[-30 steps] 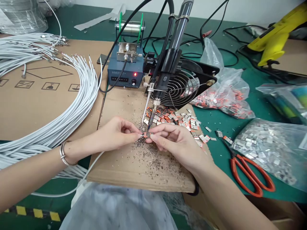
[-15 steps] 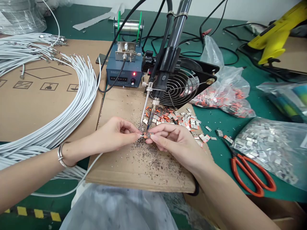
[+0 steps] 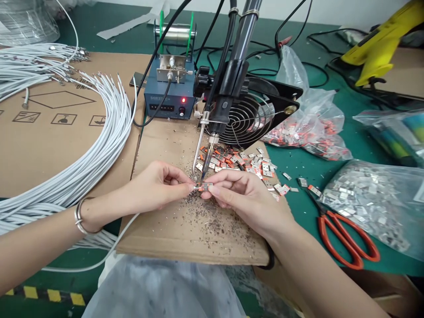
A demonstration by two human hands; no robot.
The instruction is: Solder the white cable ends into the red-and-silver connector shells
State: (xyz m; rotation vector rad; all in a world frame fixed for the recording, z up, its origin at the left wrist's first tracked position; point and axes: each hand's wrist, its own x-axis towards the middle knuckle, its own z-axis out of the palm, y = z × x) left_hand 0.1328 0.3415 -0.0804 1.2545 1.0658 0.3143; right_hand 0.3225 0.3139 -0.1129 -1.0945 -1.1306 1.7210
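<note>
Above the cardboard mat, my left hand (image 3: 155,187) pinches the end of a white cable (image 3: 125,229), which trails out beneath the wrist. My right hand (image 3: 247,194) grips a small metal USB connector (image 3: 206,186) with an orange insert between thumb and fingers. Cable end and connector meet between my fingertips. A soldering iron (image 3: 208,159), clamped on a stand, points down with its tip at the rear of the connector; whether it touches is hard to tell. Beside it runs a thin bent metal solder guide (image 3: 198,150).
Loose USB connectors (image 3: 255,163) lie behind my right hand. A solder feeder (image 3: 170,99) and a fan (image 3: 243,119) stand behind. Bundled white cables (image 3: 109,145) curve at left. Orange-handled scissors (image 3: 344,238) and bags of metal parts (image 3: 367,207) lie right. Dark crumbs litter the cardboard mat (image 3: 159,238).
The view has shifted slightly, so the background sits a little further left. Both hands keep their grip, with the connector still under the iron's tip.
</note>
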